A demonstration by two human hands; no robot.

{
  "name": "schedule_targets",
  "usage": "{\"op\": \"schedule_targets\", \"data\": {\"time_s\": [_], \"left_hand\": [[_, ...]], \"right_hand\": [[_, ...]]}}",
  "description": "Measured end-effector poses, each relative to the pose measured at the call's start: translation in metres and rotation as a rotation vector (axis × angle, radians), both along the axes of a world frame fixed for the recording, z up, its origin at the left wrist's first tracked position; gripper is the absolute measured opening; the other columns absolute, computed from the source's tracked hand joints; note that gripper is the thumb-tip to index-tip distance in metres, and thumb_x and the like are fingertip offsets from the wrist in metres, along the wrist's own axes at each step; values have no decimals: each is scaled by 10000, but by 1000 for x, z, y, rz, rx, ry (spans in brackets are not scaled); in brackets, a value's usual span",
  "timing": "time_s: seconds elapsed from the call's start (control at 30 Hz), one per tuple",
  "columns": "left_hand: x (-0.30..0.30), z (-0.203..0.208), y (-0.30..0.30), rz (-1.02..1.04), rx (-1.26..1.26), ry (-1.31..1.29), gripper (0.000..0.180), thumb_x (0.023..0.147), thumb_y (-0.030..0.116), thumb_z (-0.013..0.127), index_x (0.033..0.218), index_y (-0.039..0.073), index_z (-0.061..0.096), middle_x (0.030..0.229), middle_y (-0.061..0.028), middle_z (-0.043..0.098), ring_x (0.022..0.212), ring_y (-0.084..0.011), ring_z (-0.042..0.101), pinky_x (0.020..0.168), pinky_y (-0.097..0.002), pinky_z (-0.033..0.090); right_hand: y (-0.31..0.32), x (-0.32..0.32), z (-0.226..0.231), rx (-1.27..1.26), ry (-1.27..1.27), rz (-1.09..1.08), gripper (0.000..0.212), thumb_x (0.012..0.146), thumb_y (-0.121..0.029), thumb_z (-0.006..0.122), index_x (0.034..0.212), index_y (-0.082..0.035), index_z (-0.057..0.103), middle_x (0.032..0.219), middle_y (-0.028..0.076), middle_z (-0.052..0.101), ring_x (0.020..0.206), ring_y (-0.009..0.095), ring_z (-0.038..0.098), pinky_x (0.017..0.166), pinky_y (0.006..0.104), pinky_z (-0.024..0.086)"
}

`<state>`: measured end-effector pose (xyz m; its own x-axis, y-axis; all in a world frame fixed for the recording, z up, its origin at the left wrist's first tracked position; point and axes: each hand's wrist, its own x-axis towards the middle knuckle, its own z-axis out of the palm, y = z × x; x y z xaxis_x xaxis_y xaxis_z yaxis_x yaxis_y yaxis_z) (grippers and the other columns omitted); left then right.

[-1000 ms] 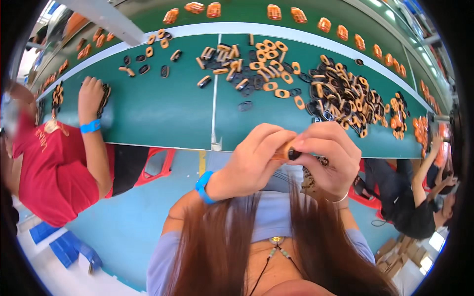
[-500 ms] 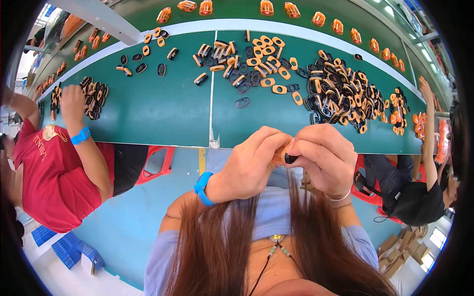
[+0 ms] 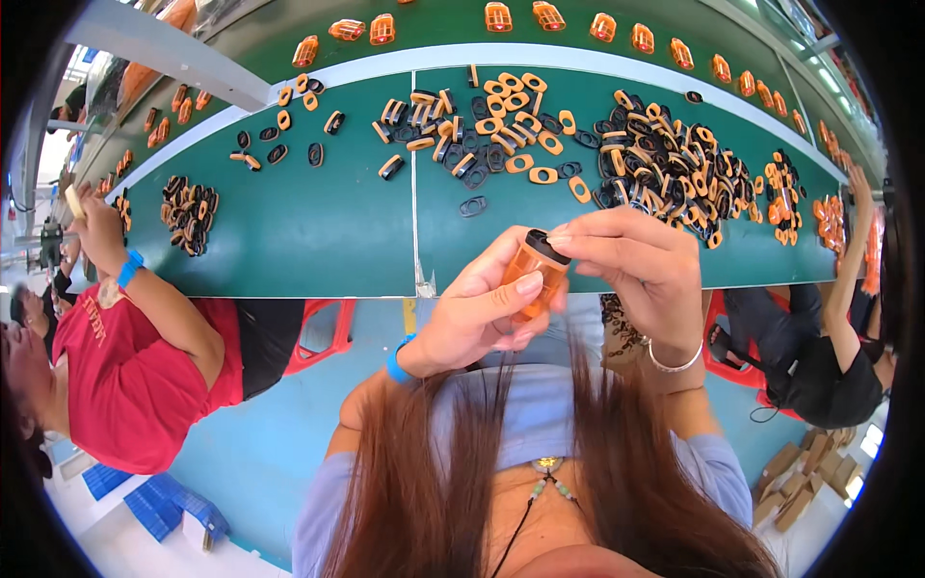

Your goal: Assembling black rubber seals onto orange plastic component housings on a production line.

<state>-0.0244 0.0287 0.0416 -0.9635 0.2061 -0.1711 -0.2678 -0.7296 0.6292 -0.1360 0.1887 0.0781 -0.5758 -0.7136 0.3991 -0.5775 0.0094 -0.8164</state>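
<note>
Left hand [image 3: 487, 306] is gripping an orange case [image 3: 528, 264], tilted, near the green bench [image 3: 318, 231] edge; right hand [image 3: 644, 275] is touching its black cap [image 3: 545, 248], pinch unclear. Probably light, stiff, slick; sides are likely offering surest hold.

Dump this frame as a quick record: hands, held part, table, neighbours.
Left hand: grips orange see-through casing
Casing pose: tilted, black end up
Right hand: fingers at the black end; contact hard to tell
Table: green, with scattered oval rings, black and orange
Biggest pile: ahead, right of centre
Far row: orange pieces beyond pale strip
Left neighbour: person in red shirt
</note>
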Motion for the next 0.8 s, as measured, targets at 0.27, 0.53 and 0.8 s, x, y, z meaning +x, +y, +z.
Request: {"op": "schedule_targets", "data": {"time_s": [0.27,0.53,0.8], "left_hand": [[-3,1,-3,-76,182,-103,284,1035,342,374,1199,121,443,828,-95,520,475,-38,327,356,-156,191],[0,4,1,-45,218,-158,304,1032,369,370,1181,118,454,770,-73,493,441,-24,271,347,-159,189],[3,-2,-3,-74,293,-126,303,1029,366,372,1176,111,446,761,-79,495,430,-28,268,342,-165,193]], "right_hand": [[-2,-10,6,62,325,12,287,629,39,713,898,-57,734,770,62,686,710,206,655,601,302,512],[-6,-2,-2,38,331,-8,234,646,67,677,860,-21,713,767,82,684,685,216,653,574,296,511],[-4,-5,4,52,272,60,245,665,62,691,887,-38,722,790,83,694,698,213,665,585,290,520]]}}
